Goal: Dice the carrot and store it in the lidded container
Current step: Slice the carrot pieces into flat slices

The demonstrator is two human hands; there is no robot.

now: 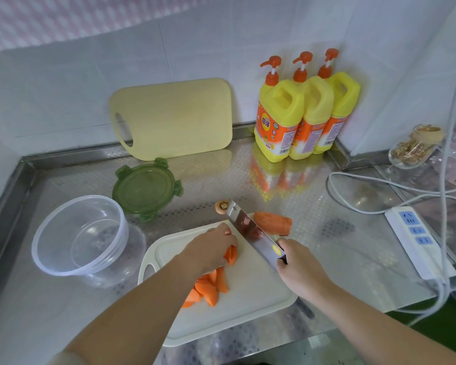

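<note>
On the white cutting board (248, 306) my left hand (212, 246) presses down on a carrot piece (231, 255). My right hand (298, 262) grips a cleaver (250, 230) whose blade stands just right of that piece. Several cut carrot sticks (208, 288) lie on the board under my left forearm. A thick carrot chunk (274, 221) rests at the board's far right corner, and the carrot's stem end (222, 206) lies beyond the blade tip. A clear plastic container (79, 233) stands left of the board, its green lid (146, 188) lying behind it.
A yellow cutting board (174, 117) leans on the back wall. Three yellow detergent bottles (300, 111) stand in the back corner. A white power strip (416, 241) with cables lies at the right, and a glass jar (413, 148) lies beyond it. The steel counter (340, 259) has raised edges.
</note>
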